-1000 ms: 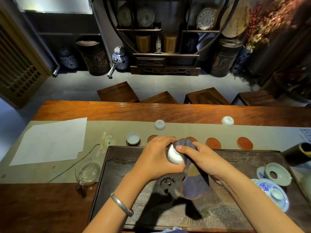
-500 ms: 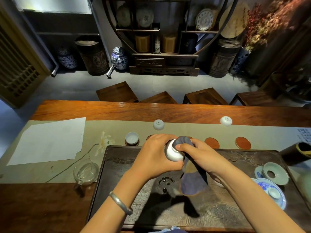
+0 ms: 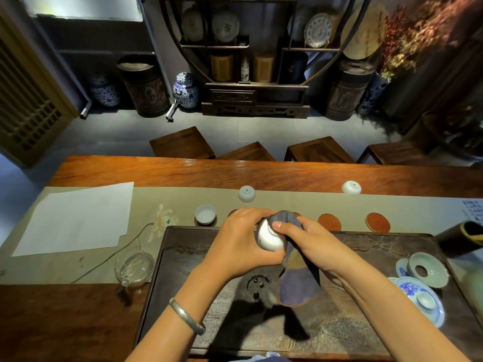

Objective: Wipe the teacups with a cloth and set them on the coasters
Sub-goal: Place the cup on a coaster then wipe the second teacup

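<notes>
Teacup (image 3: 269, 237) in my left hand (image 3: 236, 244) lies tipped on its side above the dark tea tray (image 3: 366, 322), foot toward me and mouth turned away to the right, where my right hand (image 3: 311, 244) meets it. My left fingers are curled round its body, closed on it; my right thumb and fingertips pinch the blue-grey cloth (image 3: 295, 280) against the rim, the rest of the cloth hanging down over the tray. The row of coasters lies just beyond my knuckles on the pale runner (image 3: 287, 202): one cup (image 3: 205, 215) already sits upright on the leftmost, two bare red coasters (image 3: 329, 222) (image 3: 378, 222) show to the right, and the ones between are partly hidden by my hands. I judge the left hand is nearer the next free coaster. Two more cups (image 3: 246, 193) (image 3: 351, 188) wait upside down farther back. Room is tight: a glass pitcher (image 3: 134, 267) left, a lidded bowl (image 3: 418, 299) right.
</notes>
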